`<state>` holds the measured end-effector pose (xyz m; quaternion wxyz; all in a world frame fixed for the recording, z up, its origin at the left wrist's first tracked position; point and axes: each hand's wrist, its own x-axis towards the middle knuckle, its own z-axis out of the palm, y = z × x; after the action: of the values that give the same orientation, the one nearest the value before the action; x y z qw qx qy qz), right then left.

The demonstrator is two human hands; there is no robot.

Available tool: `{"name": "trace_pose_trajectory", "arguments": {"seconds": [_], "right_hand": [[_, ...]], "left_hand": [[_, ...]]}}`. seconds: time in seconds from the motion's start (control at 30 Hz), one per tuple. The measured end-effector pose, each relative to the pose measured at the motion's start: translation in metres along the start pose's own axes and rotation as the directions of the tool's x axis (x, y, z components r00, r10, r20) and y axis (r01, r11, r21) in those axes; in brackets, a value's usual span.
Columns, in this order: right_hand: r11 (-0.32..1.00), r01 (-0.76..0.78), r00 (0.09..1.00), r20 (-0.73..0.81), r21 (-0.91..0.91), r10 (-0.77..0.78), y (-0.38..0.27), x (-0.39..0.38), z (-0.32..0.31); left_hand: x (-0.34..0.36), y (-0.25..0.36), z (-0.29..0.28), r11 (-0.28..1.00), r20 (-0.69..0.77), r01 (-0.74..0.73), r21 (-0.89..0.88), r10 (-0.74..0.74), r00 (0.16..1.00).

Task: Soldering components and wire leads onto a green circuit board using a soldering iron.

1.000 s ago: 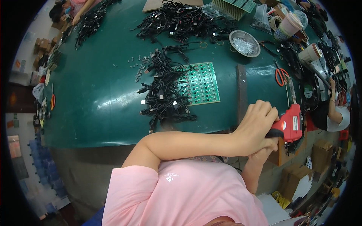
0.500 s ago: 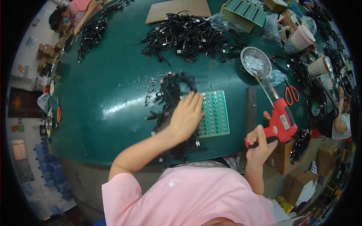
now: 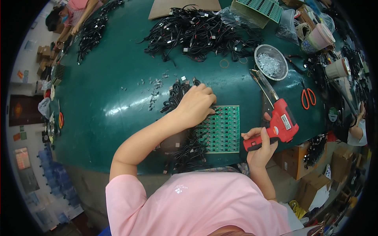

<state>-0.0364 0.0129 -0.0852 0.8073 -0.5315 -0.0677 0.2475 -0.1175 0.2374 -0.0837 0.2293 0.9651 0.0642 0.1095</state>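
Note:
My left hand [image 3: 199,103] lies over a bundle of black cables [image 3: 175,94] at the upper left edge of the green circuit-board panel [image 3: 224,129], fingers curled; what its fingertips hold is unclear. Cables spread along the panel's left side. My right hand [image 3: 258,147] grips a red soldering gun [image 3: 282,122] by its handle, right of the panel. The gun's long metal tip points up toward the rim of a steel bowl [image 3: 267,63] of small shiny pieces. A dark metal bar [image 3: 264,101] lies partly under the gun. Small dark components [image 3: 155,84] are scattered beyond the cables.
A cable heap [image 3: 197,33], stacked panels [image 3: 256,11], cups [image 3: 317,39] and orange-handled scissors [image 3: 308,98] lie around the green table [image 3: 86,118]. A co-worker [image 3: 78,11] works at the far left, another person's arm [image 3: 356,129] shows at right. Cardboard boxes [image 3: 340,165] stand below.
My left hand has moved from the soldering gun leftward onto the cables and panel, its fingers now more curled. My right hand and the gun have shifted left, the tip now angled up-left.

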Motion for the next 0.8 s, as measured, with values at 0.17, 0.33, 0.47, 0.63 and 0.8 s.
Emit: {"name": "trace_pose_trajectory", "arguments": {"seconds": [0.17, 0.33, 0.47, 0.63, 0.8], "right_hand": [[1.000, 0.025, 0.999, -0.028, -0.002, -0.025, 0.012, -0.007, 0.000], [1.000, 0.008, 0.998, 0.064, -0.012, -0.007, 0.028, 0.001, 0.004], [0.999, 0.034, 0.995, 0.092, -0.018, -0.032, 0.030, 0.015, 0.012], [0.996, 0.070, 0.993, 0.101, -0.047, -0.065, 0.031, 0.024, 0.018], [0.996, 0.015, 0.993, 0.115, -0.085, -0.005, 0.014, 0.014, 0.018]], "left_hand": [[0.006, -0.017, 0.012, 0.989, 0.134, 0.044, -0.139, -0.025, 0.991], [-0.002, 0.002, 0.033, 0.968, -0.127, 0.242, -0.063, -0.248, 0.960], [-0.005, 0.009, 0.039, 0.935, -0.264, 0.335, -0.111, -0.353, 0.898], [-0.005, 0.012, 0.028, 0.817, -0.261, 0.394, -0.420, -0.525, 0.810], [-0.015, 0.023, 0.000, 0.892, -0.313, 0.245, -0.379, -0.372, 0.874]]}}
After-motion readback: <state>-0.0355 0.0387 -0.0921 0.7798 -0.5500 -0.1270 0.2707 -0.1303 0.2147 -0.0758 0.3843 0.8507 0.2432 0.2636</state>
